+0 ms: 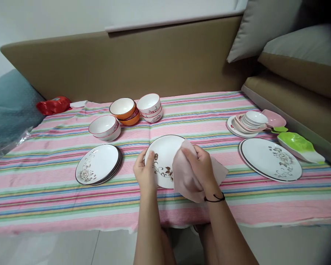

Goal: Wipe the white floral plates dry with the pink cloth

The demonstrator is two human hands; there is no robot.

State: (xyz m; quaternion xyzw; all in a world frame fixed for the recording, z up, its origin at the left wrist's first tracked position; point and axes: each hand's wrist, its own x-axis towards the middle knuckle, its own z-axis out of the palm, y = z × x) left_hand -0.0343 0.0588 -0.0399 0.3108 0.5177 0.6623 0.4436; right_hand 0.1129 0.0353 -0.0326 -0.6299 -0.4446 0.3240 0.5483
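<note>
A round white plate [165, 147] with a dark rim and brown floral print is held up in front of me, over the striped cloth [187, 217]. My left hand [145, 167] grips its left edge, thumb on the face. My right hand [200, 162] is closed around a pale pink cloth [183, 173], pressing it to the plate's right side; the cloth hides that edge and drapes below. Left of my hands lies a stack of similar plates [102, 162]. On the right, large oval plates [264, 158] with a flower print lie stacked.
Behind the plates stand white bowls [103, 125], orange bowls [123, 107] and flowered bowls [149, 102]. Small dishes [255, 117], a pink dish [274, 118] and a green leaf-shaped dish [298, 143] sit at right. A red shiny bundle [55, 105] lies far left. Cushions [300, 51] border the right.
</note>
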